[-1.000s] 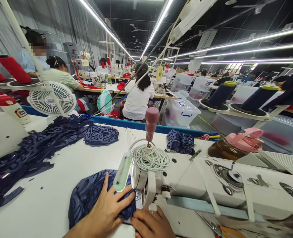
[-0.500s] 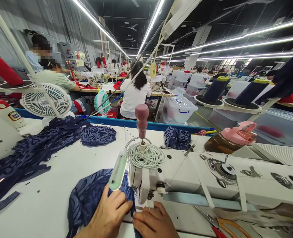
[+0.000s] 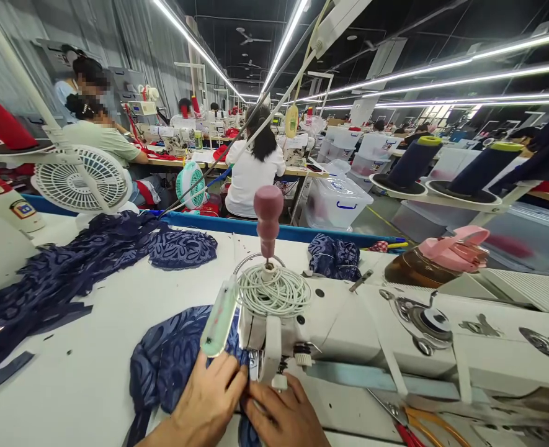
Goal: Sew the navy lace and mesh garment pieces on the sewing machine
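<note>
A navy patterned piece of fabric [image 3: 176, 354] lies at the sewing machine's head [image 3: 274, 347], partly bunched on the white table. My left hand [image 3: 211, 391] presses and grips the fabric just left of the needle area, thumb and forefinger close together. Beside it, my right hand [image 3: 286, 410] holds the fabric's near edge with bent fingers, just below the presser area. The needle itself is hidden behind the machine head. A clear greenish plate [image 3: 221, 320] hangs from the head above my left fingers.
Navy scraps [image 3: 69, 267] spread across the left. A navy bundle [image 3: 334, 257] lies behind the machine. Orange-handled scissors [image 3: 430, 422] rest at lower right, near a pink-lidded bottle [image 3: 441, 254]. A white fan [image 3: 83, 180] stands at left. Co-workers sit at machines beyond.
My hands have moved slightly away from me along with the fabric, closer under the machine head. The camera view has shifted a little.
</note>
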A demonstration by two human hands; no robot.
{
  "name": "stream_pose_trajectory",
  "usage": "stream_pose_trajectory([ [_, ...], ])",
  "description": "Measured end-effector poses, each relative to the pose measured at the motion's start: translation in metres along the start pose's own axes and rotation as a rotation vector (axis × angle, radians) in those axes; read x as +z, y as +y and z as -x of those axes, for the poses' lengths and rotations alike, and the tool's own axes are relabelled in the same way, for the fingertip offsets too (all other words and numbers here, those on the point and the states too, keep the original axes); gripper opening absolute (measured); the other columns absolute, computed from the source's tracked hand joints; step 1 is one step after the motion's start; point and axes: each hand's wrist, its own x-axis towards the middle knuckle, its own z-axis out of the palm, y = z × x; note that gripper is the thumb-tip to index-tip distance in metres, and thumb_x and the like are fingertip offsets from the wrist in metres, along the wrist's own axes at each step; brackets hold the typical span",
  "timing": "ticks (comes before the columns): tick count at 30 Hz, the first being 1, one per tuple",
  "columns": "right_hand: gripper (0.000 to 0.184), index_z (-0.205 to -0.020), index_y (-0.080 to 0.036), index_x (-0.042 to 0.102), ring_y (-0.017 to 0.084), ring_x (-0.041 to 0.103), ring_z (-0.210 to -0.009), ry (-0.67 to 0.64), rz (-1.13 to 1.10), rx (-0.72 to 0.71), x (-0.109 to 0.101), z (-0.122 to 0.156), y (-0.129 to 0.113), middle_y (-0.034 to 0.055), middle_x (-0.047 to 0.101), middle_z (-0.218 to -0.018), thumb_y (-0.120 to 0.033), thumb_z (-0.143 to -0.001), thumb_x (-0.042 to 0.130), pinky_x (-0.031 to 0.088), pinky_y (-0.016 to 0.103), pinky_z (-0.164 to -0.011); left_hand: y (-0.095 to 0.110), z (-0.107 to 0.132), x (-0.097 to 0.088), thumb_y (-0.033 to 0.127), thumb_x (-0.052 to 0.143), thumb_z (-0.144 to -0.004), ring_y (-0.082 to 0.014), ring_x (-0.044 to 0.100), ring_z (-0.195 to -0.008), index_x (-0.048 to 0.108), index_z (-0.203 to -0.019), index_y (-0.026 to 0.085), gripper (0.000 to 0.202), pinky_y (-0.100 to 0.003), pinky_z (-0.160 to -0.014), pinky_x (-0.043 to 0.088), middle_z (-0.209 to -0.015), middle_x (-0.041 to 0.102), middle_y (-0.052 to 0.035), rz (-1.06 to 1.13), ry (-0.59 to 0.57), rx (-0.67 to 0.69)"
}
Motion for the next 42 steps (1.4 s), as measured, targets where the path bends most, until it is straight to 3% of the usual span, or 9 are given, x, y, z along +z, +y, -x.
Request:
stream_pose_trajectory([
  [5, 0.022, -0.094, -0.023, 0.066, 0.014, 0.056, -0.072, 0.009, -0.001, -0.010, 0.004, 0.003, -0.005, -0.0028, 0.069, -0.090, -0.015, -0.100, 0.048, 0.034, 0.036, -0.091, 0.003, 0.004, -0.007, 0.007, 0.034, -0.099, -0.0167, 0.059, -0.080, 0.064, -0.098, 0.018, 0.032, -0.050, -0.107, 0.028, -0.083, 0.065, -0.0018, 0.083, 0.000, -0.073],
  [9, 0.029, -0.085, -0.022, 0.064, 0.011, 0.056, -0.071, 0.004, -0.063, 0.016, -0.003, -0.004, -0.008, -0.0052, 0.066, -0.079, -0.015, -0.104, 0.043, 0.033, 0.033, -0.089, 0.003, 0.000, -0.011, 0.004, 0.033, -0.096, -0.0173, 0.058, -0.078, 0.064, -0.096, 0.018, 0.034, -0.051, -0.108, 0.025, -0.078, 0.065, -0.0017, 0.050, 0.029, 0.001],
  [13, 0.031, -0.083, -0.022, 0.063, 0.010, 0.055, -0.066, 0.045, -0.091, 0.036, -0.007, -0.007, -0.009, -0.0068, 0.066, -0.076, -0.016, -0.105, 0.041, 0.034, 0.032, -0.085, 0.003, -0.002, -0.014, 0.001, 0.036, -0.091, -0.0162, 0.058, -0.073, 0.065, -0.098, 0.019, 0.035, -0.055, -0.111, 0.019, -0.078, 0.065, -0.0012, 0.057, -0.026, -0.022],
  [17, 0.030, -0.082, -0.021, 0.061, 0.010, 0.056, -0.063, 0.040, -0.096, 0.088, 0.001, -0.001, -0.011, -0.0063, 0.064, -0.071, -0.017, -0.105, 0.041, 0.036, 0.031, -0.079, 0.004, 0.002, -0.008, 0.004, 0.040, -0.091, -0.0208, 0.063, -0.085, 0.066, -0.101, 0.017, 0.031, -0.061, -0.115, 0.012, -0.082, 0.069, -0.0042, 0.044, 0.041, 0.043],
  [21, 0.027, -0.083, -0.022, 0.061, 0.010, 0.056, -0.060, 0.036, -0.080, 0.121, 0.008, 0.005, -0.012, -0.0065, 0.064, -0.069, -0.020, -0.103, 0.044, 0.038, 0.033, -0.079, 0.005, 0.006, 0.001, 0.007, 0.040, -0.095, -0.0206, 0.064, -0.082, 0.066, -0.102, 0.017, 0.029, -0.064, -0.116, 0.012, -0.080, 0.069, -0.0036, 0.041, 0.081, 0.036],
  [28, 0.022, -0.091, -0.022, 0.067, 0.014, 0.057, -0.072, 0.010, 0.026, 0.006, 0.003, 0.003, -0.006, -0.0030, 0.072, -0.092, -0.014, -0.100, 0.049, 0.036, 0.036, -0.091, 0.005, 0.001, 0.000, -0.001, 0.036, -0.091, -0.0186, 0.063, -0.080, 0.065, -0.107, 0.014, 0.036, -0.053, -0.106, 0.028, -0.084, 0.070, -0.0043, -0.023, 0.035, 0.001],
  [33, 0.026, -0.103, -0.019, 0.068, 0.016, 0.057, -0.082, -0.034, 0.010, -0.030, -0.005, 0.001, -0.005, 0.0016, 0.071, -0.103, -0.015, -0.102, 0.042, 0.029, 0.040, -0.099, -0.001, 0.006, -0.018, -0.001, 0.034, -0.095, -0.0242, 0.058, -0.099, 0.063, -0.113, 0.011, 0.036, -0.044, -0.094, 0.038, -0.101, 0.066, -0.0117, -0.112, 0.064, -0.043],
  [37, 0.027, -0.098, -0.019, 0.068, 0.016, 0.056, -0.084, -0.018, -0.045, -0.027, -0.007, -0.001, -0.008, 0.0006, 0.070, -0.096, -0.015, -0.102, 0.042, 0.027, 0.040, -0.101, -0.010, 0.012, -0.025, -0.003, 0.032, -0.096, -0.0182, 0.057, -0.089, 0.058, -0.116, 0.007, 0.035, -0.032, -0.084, 0.046, -0.095, 0.062, -0.0096, 0.075, 0.013, 0.030],
  [42, 0.026, -0.096, -0.018, 0.068, 0.016, 0.055, -0.083, -0.003, -0.071, -0.020, -0.006, -0.002, -0.011, 0.0003, 0.069, -0.092, -0.014, -0.102, 0.044, 0.028, 0.039, -0.099, -0.013, 0.015, -0.020, 0.019, 0.046, -0.101, -0.0179, 0.057, -0.085, 0.056, -0.113, 0.012, 0.017, -0.028, -0.077, 0.051, -0.092, 0.059, -0.0074, 0.321, -0.175, -0.109],
])
